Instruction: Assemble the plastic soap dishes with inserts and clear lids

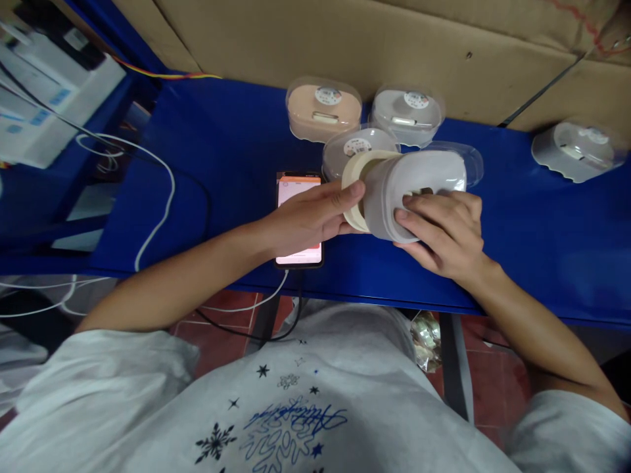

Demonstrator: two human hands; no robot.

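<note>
No text can be read for certain: the print on the round labels (328,96) of the clear-lidded tubs (323,118) and on the phone screen (298,197) is too small, and the shirt's (315,387) blue script (298,415) is illegible.

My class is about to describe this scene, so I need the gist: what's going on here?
A person holds a container above the blue table. The left hand grips its cream-coloured end, while the right hand is on the other end. Behind it stand more lidded containers, one of them peach, and another sits off to the right. A lit phone lies beneath the left forearm, with a white cable at its lower edge.
</note>
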